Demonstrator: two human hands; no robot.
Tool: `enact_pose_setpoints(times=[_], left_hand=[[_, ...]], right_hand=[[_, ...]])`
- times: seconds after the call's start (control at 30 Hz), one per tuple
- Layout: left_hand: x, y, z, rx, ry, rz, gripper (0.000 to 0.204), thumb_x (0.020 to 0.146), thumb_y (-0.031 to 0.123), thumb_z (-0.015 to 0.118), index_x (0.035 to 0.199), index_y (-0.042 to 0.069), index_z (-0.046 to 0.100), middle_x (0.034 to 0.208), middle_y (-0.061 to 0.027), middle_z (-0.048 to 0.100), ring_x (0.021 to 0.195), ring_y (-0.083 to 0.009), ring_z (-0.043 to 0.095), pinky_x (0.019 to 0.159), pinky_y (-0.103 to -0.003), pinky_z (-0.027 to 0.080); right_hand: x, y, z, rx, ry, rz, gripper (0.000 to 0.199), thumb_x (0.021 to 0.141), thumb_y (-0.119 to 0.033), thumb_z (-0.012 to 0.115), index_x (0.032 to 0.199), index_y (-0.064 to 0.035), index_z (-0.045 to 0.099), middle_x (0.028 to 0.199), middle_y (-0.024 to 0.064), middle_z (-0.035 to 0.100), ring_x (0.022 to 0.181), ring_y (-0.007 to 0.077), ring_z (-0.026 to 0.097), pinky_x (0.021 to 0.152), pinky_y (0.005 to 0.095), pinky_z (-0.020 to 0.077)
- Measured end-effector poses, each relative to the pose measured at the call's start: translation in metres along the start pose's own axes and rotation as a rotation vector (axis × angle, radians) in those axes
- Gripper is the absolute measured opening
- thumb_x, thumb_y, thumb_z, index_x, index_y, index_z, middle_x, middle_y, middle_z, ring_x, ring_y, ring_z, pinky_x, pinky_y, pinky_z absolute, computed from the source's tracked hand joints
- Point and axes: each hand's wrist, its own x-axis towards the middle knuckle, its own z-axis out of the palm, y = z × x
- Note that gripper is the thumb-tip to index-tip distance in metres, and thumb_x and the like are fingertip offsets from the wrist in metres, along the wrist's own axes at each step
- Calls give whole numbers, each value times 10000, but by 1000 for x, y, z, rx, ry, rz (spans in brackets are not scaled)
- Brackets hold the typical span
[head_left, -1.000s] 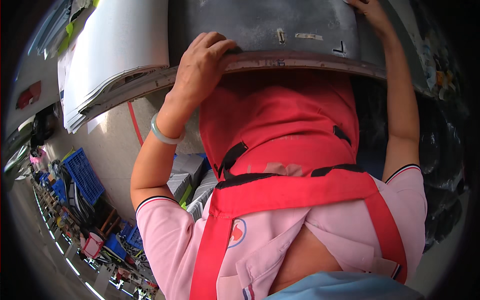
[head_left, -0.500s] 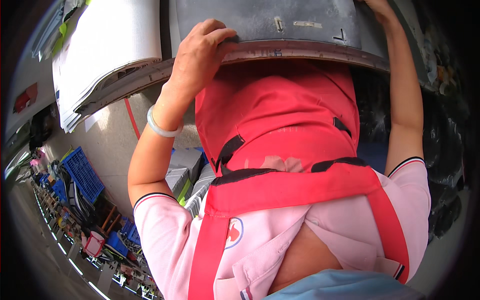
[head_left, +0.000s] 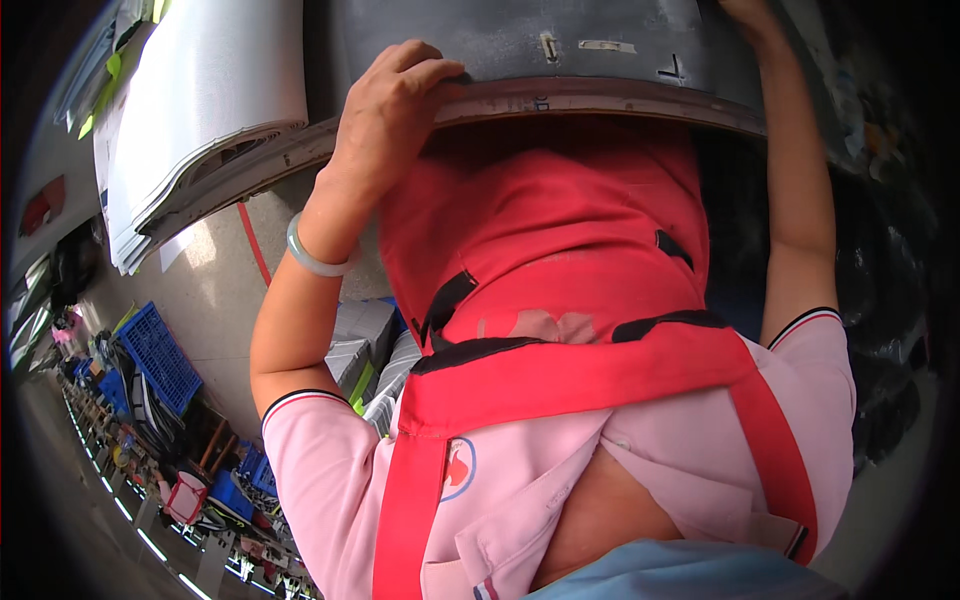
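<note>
At the far edge of the view, I've got a big dark grey panel point(head_left: 520, 50) stretching across, its worn rim curving left to right just above the red apron point(head_left: 560, 260). The left hand point(head_left: 395, 120) is draped over that rim, knuckles up, fingers point(head_left: 440, 72) curled onto the panel's top face and the thumb side tucked down toward the edge, so I read it as a closed hold on the panel's near lip. The wrist bends back sharply, a pale green bangle point(head_left: 312, 258) sitting on it, and the forearm runs down and left to a pink sleeve with a dark trim. Over on the right, the right hand point(head_left: 748, 14) is up at the very top of the frame, resting on the same panel further along; it's mostly cut off, so I cannot tell how its fingers are set. That arm runs almost straight, stretched far up from the shoulder. Left of the panel I see a stack of white sheets point(head_left: 200, 110), edges fanned, lying just beside it. Down on the left, well apart from the hands, blue crates point(head_left: 160, 355) sit on the pale floor point(head_left: 215, 290), with a red line point(head_left: 252, 245) marked across it.
</note>
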Motion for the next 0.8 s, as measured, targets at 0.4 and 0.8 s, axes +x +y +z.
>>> enact_pose_setpoints(times=[0.4,0.8], left_hand=[[5,4,-2,-104,-24,-84,141,843,93,751,979,55,756,953,-84,677,920,-291,669,808,-386,541],[35,16,3,70,-25,-23,247,918,267,713,1014,43,750,1031,-93,690,946,-329,678,819,-398,542]], right_hand=[[-6,-5,3,-70,48,-9,216,939,-206,744,817,-42,676,690,-17,564,590,91,460,549,292,362],[-6,-6,6,-297,138,-14,229,947,-211,706,859,-1,683,742,56,630,656,168,568,626,337,449]])
